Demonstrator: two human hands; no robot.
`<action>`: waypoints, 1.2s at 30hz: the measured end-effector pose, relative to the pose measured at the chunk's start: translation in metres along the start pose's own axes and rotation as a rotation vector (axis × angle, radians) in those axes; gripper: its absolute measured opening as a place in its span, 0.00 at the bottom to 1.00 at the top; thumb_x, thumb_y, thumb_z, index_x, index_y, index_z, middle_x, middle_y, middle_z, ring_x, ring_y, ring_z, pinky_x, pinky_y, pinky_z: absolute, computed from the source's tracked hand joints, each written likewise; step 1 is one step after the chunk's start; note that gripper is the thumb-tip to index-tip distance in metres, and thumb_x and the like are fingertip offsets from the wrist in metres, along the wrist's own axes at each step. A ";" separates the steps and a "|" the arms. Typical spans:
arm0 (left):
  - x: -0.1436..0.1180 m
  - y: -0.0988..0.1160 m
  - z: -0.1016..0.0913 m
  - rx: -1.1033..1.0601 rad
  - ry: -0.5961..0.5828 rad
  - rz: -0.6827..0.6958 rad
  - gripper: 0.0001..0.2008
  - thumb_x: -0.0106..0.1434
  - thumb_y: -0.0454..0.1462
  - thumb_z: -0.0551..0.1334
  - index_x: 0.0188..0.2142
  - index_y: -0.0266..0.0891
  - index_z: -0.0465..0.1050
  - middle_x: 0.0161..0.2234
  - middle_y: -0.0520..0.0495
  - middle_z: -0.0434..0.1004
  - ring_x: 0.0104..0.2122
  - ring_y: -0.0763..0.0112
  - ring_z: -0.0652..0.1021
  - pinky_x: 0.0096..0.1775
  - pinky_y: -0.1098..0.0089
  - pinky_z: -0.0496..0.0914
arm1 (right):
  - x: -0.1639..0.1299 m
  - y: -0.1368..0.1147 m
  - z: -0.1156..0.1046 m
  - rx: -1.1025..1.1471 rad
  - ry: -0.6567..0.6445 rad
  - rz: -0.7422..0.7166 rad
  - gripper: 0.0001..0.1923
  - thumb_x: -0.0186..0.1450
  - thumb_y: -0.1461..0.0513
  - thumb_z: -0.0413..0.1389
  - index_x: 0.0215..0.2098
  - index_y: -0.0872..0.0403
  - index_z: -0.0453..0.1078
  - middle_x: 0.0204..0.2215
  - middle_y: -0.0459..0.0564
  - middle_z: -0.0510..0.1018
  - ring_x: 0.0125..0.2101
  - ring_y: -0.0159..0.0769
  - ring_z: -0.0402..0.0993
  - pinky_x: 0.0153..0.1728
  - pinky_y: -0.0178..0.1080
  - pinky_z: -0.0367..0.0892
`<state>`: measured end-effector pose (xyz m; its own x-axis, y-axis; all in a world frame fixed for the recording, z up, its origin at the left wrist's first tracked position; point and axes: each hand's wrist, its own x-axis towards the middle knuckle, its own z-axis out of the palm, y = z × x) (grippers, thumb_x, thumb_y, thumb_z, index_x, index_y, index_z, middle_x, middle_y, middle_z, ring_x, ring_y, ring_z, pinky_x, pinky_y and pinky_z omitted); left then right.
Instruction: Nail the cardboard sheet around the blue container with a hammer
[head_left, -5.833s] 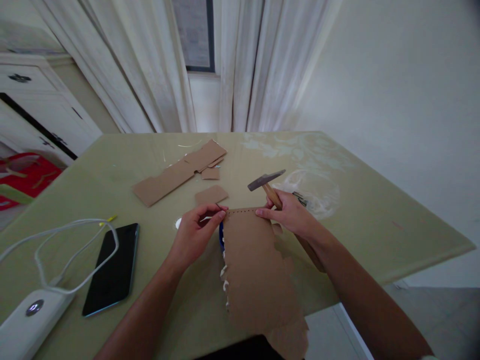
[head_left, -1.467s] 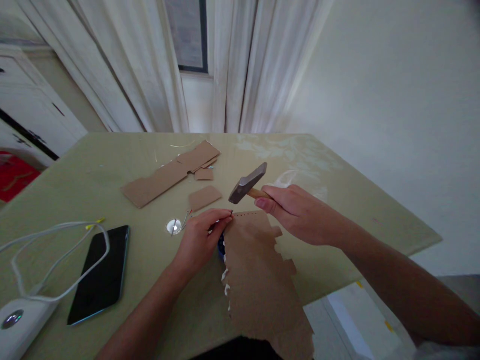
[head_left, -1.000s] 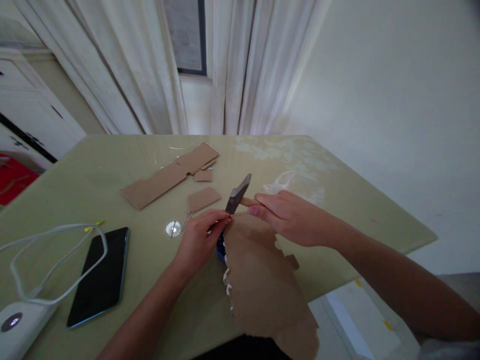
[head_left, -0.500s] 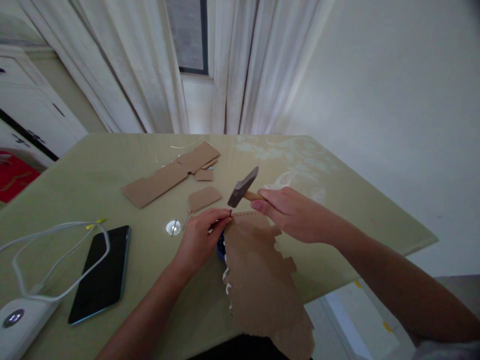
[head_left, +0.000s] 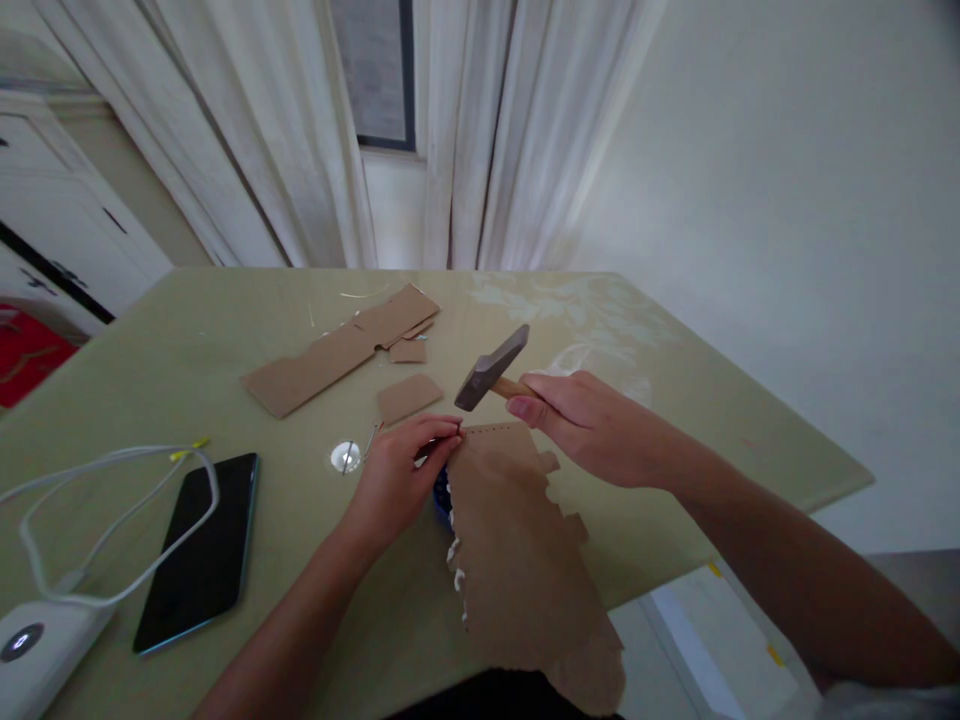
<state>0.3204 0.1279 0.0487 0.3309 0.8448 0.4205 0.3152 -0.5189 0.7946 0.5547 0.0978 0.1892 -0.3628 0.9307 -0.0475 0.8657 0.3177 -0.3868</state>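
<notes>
My right hand [head_left: 577,420] is closed round the wooden handle of a hammer [head_left: 491,368], whose dark metal head is raised just above my left fingertips. My left hand [head_left: 409,460] pinches a thin nail [head_left: 460,422] upright at the far left corner of a brown cardboard piece [head_left: 517,550]; its lower end is hidden by the fingers. A row of small holes runs along the cardboard's far edge, and white cord is laced along its left edge. Under that edge shows part of a dark blue holed object [head_left: 442,497], mostly covered.
Left of my left hand lie a shiny round disc [head_left: 346,457] and thin nail-like pieces [head_left: 371,438]. Cardboard offcuts [head_left: 337,355] are farther back. A black phone [head_left: 199,550], a white cable [head_left: 112,450] and a white device [head_left: 49,655] occupy the table's left side.
The hammer head has tilted and shifted slightly right with my right hand. My left hand keeps its pinch at the cardboard's corner.
</notes>
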 end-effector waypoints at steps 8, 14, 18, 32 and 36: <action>0.004 0.002 -0.009 0.106 -0.036 0.068 0.08 0.72 0.37 0.64 0.43 0.45 0.85 0.45 0.46 0.89 0.45 0.58 0.87 0.50 0.60 0.81 | 0.005 -0.001 0.003 -0.057 -0.047 0.006 0.21 0.81 0.51 0.47 0.33 0.52 0.66 0.26 0.47 0.71 0.28 0.35 0.66 0.31 0.41 0.48; 0.002 -0.001 -0.011 0.113 -0.043 0.034 0.08 0.72 0.39 0.66 0.44 0.44 0.86 0.46 0.47 0.90 0.45 0.58 0.88 0.50 0.61 0.81 | 0.003 -0.003 0.001 -0.023 0.005 -0.012 0.23 0.81 0.48 0.44 0.34 0.51 0.64 0.25 0.45 0.69 0.28 0.35 0.65 0.31 0.40 0.48; 0.002 -0.002 -0.012 0.125 -0.063 0.024 0.09 0.72 0.39 0.65 0.44 0.44 0.86 0.45 0.48 0.90 0.44 0.58 0.88 0.48 0.62 0.82 | 0.003 -0.004 0.002 -0.035 -0.032 -0.006 0.23 0.81 0.48 0.44 0.34 0.52 0.65 0.25 0.45 0.69 0.29 0.35 0.66 0.31 0.40 0.49; 0.005 0.003 -0.015 0.172 -0.100 0.065 0.08 0.72 0.37 0.65 0.45 0.44 0.85 0.45 0.49 0.90 0.43 0.60 0.88 0.48 0.64 0.80 | -0.003 -0.011 0.007 -0.209 -0.019 -0.027 0.24 0.82 0.48 0.42 0.39 0.53 0.68 0.26 0.47 0.73 0.27 0.35 0.65 0.30 0.41 0.45; 0.005 0.003 -0.015 0.159 -0.103 0.068 0.08 0.72 0.36 0.65 0.45 0.44 0.85 0.46 0.48 0.90 0.45 0.59 0.88 0.49 0.64 0.79 | -0.004 -0.012 0.008 -0.244 -0.008 -0.040 0.24 0.82 0.49 0.41 0.39 0.53 0.68 0.26 0.47 0.74 0.26 0.36 0.66 0.30 0.41 0.44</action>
<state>0.3096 0.1322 0.0595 0.4428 0.7936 0.4173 0.4228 -0.5952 0.6833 0.5427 0.0891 0.1864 -0.4006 0.9152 -0.0445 0.9077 0.3898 -0.1551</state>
